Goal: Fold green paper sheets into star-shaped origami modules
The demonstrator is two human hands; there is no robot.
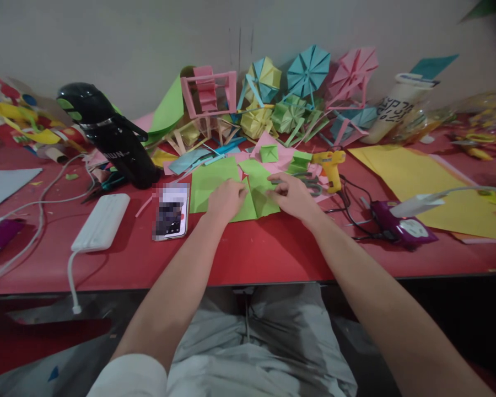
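A light green paper sheet (215,184) lies partly folded on the red table (264,251) in front of me. My left hand (226,199) rests on its middle fold with fingers curled and pressed onto the paper. My right hand (292,193) pinches the paper's right part at a crease. Both forearms reach in from the near edge.
A phone (172,212) and a white power bank (102,220) lie left of the paper. A black bottle (107,135) stands behind them. A yellow glue gun (331,165), scissors (312,186), yellow sheets (430,187) and folded paper models (289,94) sit behind and right.
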